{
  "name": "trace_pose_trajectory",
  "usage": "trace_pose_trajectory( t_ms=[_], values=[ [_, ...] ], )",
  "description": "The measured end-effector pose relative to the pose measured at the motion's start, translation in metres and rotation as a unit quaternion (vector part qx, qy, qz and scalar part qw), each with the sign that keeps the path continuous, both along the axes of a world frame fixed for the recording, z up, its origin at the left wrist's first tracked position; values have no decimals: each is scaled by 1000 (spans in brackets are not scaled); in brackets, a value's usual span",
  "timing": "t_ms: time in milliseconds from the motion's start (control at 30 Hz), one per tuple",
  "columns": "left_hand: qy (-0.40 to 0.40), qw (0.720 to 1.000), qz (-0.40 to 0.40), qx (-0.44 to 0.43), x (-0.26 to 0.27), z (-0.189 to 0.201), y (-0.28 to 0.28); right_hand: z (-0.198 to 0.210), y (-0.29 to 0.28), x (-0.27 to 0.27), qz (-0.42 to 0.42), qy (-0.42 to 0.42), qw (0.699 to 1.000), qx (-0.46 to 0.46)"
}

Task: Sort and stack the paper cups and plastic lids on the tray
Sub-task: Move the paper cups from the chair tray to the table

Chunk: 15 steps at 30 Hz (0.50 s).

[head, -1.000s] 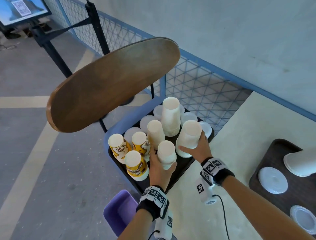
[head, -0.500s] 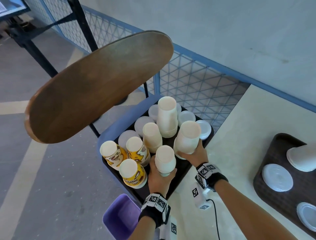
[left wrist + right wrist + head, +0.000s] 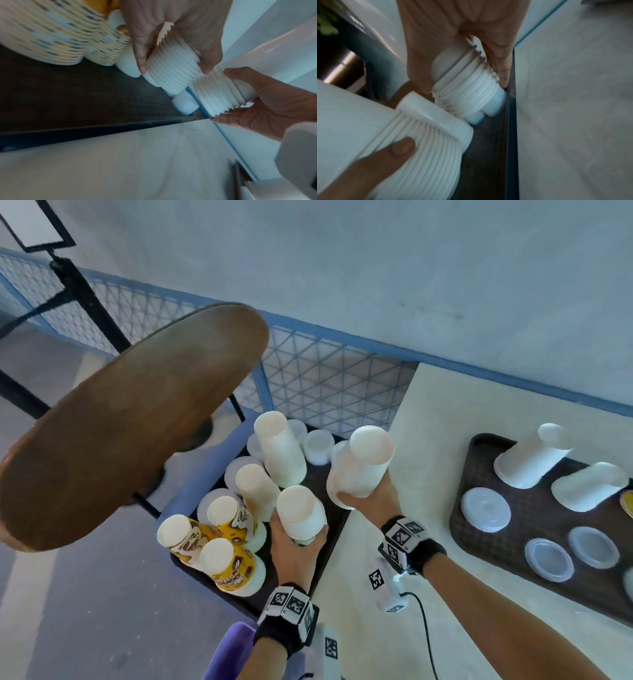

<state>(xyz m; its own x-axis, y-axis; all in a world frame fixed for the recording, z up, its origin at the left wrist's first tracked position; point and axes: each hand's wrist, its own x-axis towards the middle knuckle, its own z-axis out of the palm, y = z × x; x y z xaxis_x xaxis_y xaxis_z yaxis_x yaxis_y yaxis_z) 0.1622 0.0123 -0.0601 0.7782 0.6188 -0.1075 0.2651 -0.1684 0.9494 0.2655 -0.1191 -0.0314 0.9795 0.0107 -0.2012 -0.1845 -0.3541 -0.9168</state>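
White paper cup stacks (upside down) fill both hands: left hand (image 3: 294,546) grips one (image 3: 301,513), right hand (image 3: 371,494) another (image 3: 359,467).

Left hand (image 3: 293,546) and right hand (image 3: 371,497) both raised, fingers (image 3: 141,63) seemingly curled in grips.

Left tray (image 3: 330,546): we see upturned cup stacks (image 3: 284,453) on it, lids (image 3: 320,446) behind them, printed cups (image 3: 227,566) at its near left.
Right tray (image 3: 479,446): on the table (image 3: 394,542), well apart, bearing cups (image 3: 529,460) behind lids (image 3: 484,510).
Chair back (image 3: 130,426): left, above.
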Motion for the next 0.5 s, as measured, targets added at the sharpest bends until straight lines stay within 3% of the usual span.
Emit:
trace_pose_trajectory(
  t_ms=[100, 267, 500],
  values=[
    [-31, 998, -44, -15, 18, 20, -26, 16, -41, -6, -38, -20, 999, 21],
    [-44, 986, -162, -11, 52, 49, -118, 42, -151, -22, -118, -68, 991, 17],
    [-53, 943, -325, -37, 47, 54, -314, 50, -353, -79, -264, -77, 960, 53]
  ],
)
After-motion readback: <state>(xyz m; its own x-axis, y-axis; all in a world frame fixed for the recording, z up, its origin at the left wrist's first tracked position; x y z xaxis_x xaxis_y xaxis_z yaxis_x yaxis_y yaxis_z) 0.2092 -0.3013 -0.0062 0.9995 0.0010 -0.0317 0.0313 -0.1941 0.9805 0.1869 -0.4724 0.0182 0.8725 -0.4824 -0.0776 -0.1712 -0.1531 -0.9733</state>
